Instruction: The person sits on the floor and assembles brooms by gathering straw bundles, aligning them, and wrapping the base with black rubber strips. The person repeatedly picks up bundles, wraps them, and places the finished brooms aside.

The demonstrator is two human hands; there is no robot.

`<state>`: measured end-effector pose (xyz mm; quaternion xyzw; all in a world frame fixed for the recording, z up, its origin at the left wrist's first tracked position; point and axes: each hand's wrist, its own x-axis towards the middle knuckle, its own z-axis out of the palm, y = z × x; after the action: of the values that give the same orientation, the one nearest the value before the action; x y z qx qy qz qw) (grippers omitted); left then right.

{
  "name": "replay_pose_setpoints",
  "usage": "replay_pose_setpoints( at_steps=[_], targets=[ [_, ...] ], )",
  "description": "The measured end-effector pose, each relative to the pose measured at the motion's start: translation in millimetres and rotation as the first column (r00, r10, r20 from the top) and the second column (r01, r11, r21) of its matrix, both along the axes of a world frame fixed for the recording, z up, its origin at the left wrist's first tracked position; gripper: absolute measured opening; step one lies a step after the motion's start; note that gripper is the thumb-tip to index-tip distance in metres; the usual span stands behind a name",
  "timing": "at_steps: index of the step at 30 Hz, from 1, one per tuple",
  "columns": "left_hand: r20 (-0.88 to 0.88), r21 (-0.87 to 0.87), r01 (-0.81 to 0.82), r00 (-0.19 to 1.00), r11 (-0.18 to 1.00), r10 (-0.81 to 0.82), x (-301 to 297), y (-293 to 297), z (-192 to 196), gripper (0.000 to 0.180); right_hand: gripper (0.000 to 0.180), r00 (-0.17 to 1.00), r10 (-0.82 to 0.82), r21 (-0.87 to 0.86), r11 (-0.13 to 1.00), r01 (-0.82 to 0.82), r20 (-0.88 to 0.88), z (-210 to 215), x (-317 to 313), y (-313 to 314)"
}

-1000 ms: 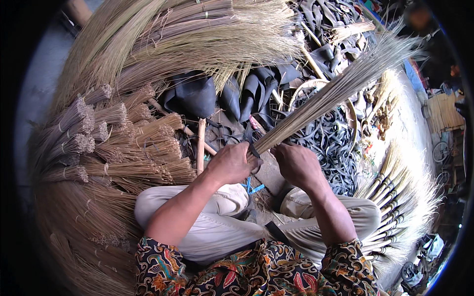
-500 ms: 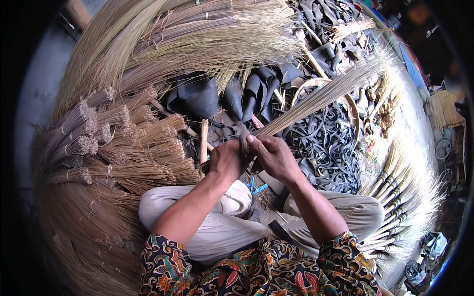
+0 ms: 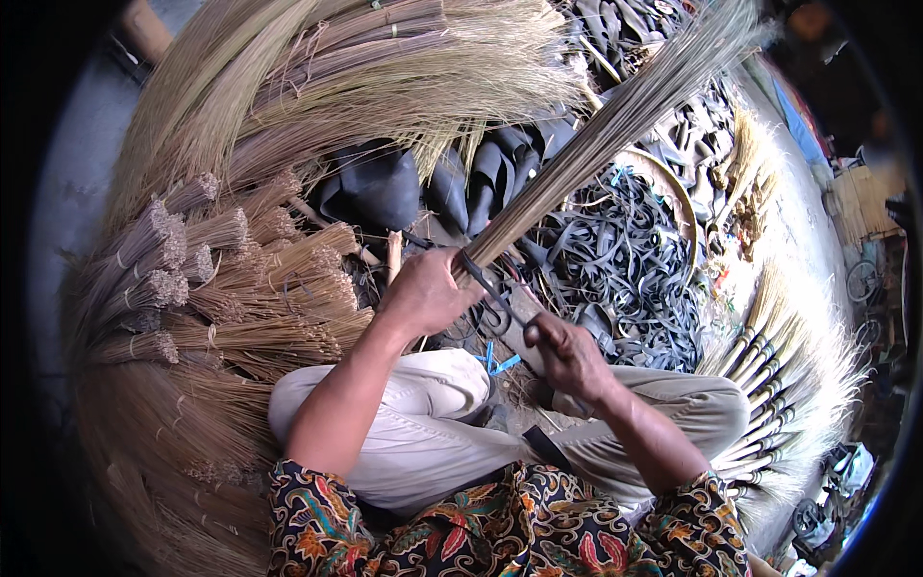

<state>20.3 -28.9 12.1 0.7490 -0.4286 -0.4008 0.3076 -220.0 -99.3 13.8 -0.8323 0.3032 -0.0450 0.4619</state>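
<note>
Your right hand (image 3: 567,358) has pulled toward four o'clock, clamping a thin black rubbery strip (image 3: 502,299), while your left hand (image 3: 433,288) grips the tan grass bundle (image 3: 596,149), one-o'clock-pointing, likely light and springy, at its best hold, the base.

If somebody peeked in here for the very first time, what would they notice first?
Probably the long straw bundle slanting from the left hand toward the upper right, with the right hand gripping a dark strip that runs to it. Next might come the big heap of straw across the top and the tangled dark strips right of the middle.
</note>
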Motion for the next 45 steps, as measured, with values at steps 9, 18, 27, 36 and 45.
replay_pose_setpoints(
  at_steps=[9,18,27,36,45],
  targets=[
    [-0.393,-0.248,0.409,0.786,0.878,-0.477,-25,7,7,0.041,0.02,0.939,0.276,-0.458,0.875,-0.157,0.205,-7,33,-51],
    [0.501,0.085,0.184,0.842,0.979,-0.201,-38,-8,-31,0.015,0.037,0.98,-0.133,-0.282,0.956,0.087,-0.15,18,82,-33],
    [0.463,-0.177,0.029,0.884,0.984,0.058,-28,-6,-49,0.033,0.028,0.815,-0.364,0.303,0.921,0.244,0.451,-28,78,-11],
    [0.463,-0.06,-0.074,0.881,0.995,0.093,-21,-17,-35,0.057,0.023,0.933,-0.151,0.111,0.986,0.121,0.327,-19,44,-5],
    [-0.783,0.048,0.194,0.616,0.98,-0.084,-12,-7,4,0.031,0.033,0.792,-0.335,0.599,0.799,-0.049,0.511,-25,27,-23]
  ],
)
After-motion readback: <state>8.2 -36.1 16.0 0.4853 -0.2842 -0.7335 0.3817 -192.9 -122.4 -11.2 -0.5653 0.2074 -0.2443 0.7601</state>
